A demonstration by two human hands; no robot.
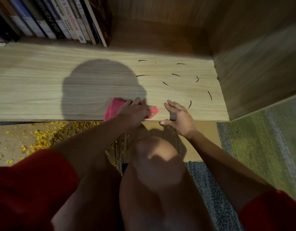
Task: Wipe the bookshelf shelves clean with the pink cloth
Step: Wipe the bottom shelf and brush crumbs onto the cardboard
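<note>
While our left hand [135, 110] presses the crumpled pink cloth [110, 110] flat-fingered, right hand [179, 117] splayed, empty, on the wood-grain shelf [43, 84]

Shelf board [35, 80] open leftward; books [60, 22] block the back left; side panel [260, 72] walls the right.

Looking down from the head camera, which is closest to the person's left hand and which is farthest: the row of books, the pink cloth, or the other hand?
1. pink cloth: directly under the left hand, which presses on it.
2. right hand: just to the right, apart from the cloth.
3. row of books: far back, on the left.
</note>
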